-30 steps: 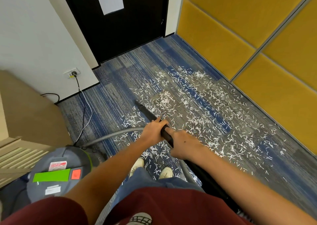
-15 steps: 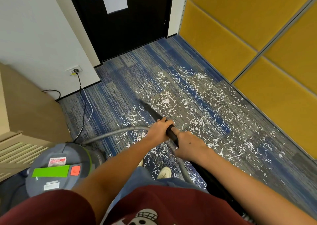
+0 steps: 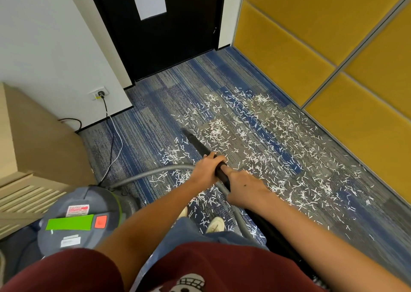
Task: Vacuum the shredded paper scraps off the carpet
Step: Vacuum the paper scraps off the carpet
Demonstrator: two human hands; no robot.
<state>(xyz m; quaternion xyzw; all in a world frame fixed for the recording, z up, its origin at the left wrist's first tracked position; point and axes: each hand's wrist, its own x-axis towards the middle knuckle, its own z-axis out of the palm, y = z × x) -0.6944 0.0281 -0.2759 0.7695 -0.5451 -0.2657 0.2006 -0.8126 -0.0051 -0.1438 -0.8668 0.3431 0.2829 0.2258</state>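
Note:
White shredded paper scraps (image 3: 262, 140) lie scattered over the blue and grey carpet (image 3: 155, 118), thickest in the middle and toward the yellow wall. A black vacuum wand (image 3: 198, 143) points forward and left, its tip resting on the carpet at the scraps' near-left edge. My left hand (image 3: 206, 169) grips the wand further forward. My right hand (image 3: 244, 188) grips it just behind, where the grey hose (image 3: 151, 173) joins. The hose curves left to the grey canister vacuum (image 3: 82, 218) beside me.
A black door (image 3: 164, 36) stands ahead and yellow padded wall panels (image 3: 311, 47) run along the right. A beige cabinet (image 3: 29, 149) stands at the left. The vacuum's cord (image 3: 111, 140) runs over the carpet to a wall socket (image 3: 100, 92). My shoes (image 3: 215, 224) stand among scraps.
My hands and the wand shifted slightly forward and right, and the wand tip moved further into the scraps. The view tilted a little; the canister appears in about the same place.

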